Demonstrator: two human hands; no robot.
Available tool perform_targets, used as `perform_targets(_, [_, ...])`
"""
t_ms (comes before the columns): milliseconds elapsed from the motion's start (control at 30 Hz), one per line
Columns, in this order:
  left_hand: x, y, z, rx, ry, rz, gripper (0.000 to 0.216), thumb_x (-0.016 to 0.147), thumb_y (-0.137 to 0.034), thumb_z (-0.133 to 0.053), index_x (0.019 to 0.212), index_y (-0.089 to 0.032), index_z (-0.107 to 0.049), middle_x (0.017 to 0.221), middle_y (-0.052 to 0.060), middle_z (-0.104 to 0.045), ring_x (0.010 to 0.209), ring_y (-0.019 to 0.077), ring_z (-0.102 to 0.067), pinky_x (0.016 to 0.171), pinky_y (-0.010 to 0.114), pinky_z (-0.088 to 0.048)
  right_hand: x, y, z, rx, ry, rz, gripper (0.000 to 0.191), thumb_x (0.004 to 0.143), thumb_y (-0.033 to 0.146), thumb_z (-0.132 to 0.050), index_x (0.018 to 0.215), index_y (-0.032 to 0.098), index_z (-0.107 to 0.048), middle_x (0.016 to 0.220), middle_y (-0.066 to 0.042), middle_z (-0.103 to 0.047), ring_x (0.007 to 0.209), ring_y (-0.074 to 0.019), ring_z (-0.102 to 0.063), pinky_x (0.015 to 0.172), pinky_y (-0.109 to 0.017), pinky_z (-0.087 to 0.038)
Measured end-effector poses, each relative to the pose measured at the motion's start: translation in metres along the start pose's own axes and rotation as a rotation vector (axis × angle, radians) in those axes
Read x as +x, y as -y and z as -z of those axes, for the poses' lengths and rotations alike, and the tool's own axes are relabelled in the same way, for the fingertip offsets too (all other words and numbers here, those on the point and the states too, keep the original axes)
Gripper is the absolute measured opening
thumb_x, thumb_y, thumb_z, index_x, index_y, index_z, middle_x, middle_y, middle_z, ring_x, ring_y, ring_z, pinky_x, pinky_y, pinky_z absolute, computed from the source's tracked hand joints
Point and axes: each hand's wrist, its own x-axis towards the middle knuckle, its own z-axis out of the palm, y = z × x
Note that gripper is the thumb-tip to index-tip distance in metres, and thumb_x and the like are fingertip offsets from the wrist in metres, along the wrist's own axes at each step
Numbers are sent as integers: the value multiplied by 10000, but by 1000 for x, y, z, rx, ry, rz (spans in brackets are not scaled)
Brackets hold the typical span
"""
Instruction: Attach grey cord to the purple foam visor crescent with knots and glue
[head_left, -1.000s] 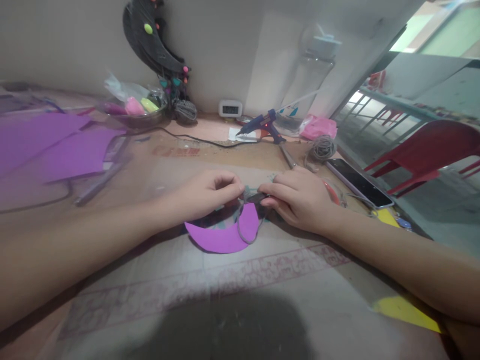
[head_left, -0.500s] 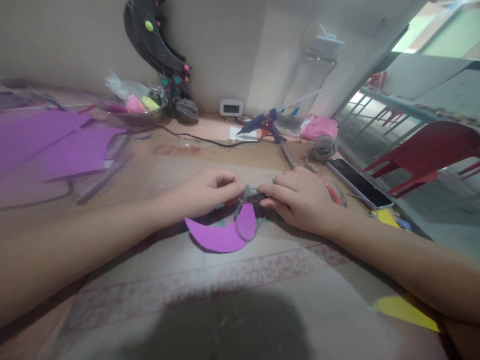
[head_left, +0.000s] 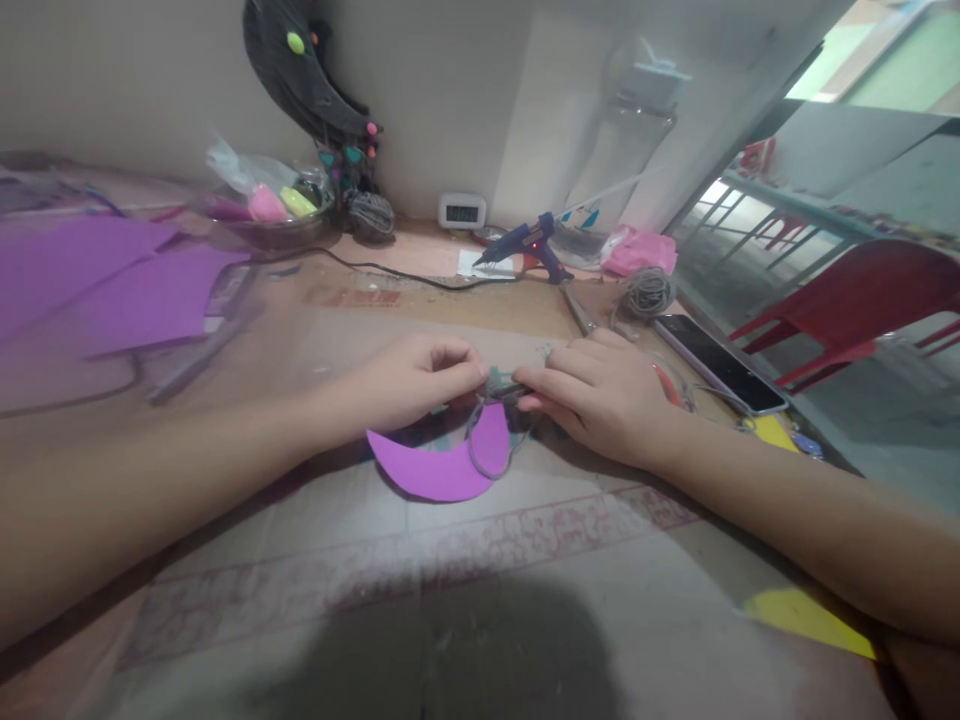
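A purple paper crescent (head_left: 439, 476) lies on the table between my hands, one tip pointing up toward my fingers. Grey yarn (head_left: 504, 391) is wound at that upper tip, and a loose loop of it hangs over the crescent. My left hand (head_left: 431, 375) is closed, thumb and forefinger pinching the yarn at the left of the tip. From the right, my right hand (head_left: 607, 395) pinches the yarn too, fingers closed. The fingers hide part of the winding. Beneath the right hand, an orange handle (head_left: 666, 385) shows in part.
At the back are a blue glue gun (head_left: 525, 243), a small digital clock (head_left: 461, 211) and a metal bowl (head_left: 270, 230). A yarn ball (head_left: 649, 291) and phone (head_left: 720, 365) lie right. Purple sheets (head_left: 150, 300) spread left. A dark crescent decoration (head_left: 300, 80) hangs behind.
The view has shifted very slightly. My hands keep the same pinch at the crescent's tip, and the yarn loop hangs almost as before.
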Motion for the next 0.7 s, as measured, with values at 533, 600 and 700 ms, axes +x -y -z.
perform_targets(533, [0, 2, 0, 4, -12, -10, 311, 908, -377, -433, 689, -185, -543, 664, 1, -560, 629, 118, -524, 545, 219, -378, 1, 0, 0, 22, -4, -12, 332, 967, 400, -452, 940, 167, -686, 646, -9, -568, 623, -143, -456, 630, -302, -251])
perform_targets(600, [0, 1, 0, 1, -12, -11, 304, 906, -370, -434, 691, -185, -544, 662, 1, -561, 627, 118, -522, 542, 219, -375, 1, 0, 0, 16, -4, -7, 336, 969, 398, -450, 934, 165, -688, 640, -9, -564, 618, -141, -451, 626, -303, -248])
perform_targets(700, [0, 0, 0, -4, -14, 0, 298, 901, -365, -438, 691, -183, -546, 664, -1, -562, 621, 116, -517, 537, 219, -369, 1, 0, -1, 14, 2, -6, 333, 970, 395, -451, 932, 166, -690, 634, -7, -563, 618, -138, -450, 622, -303, -242])
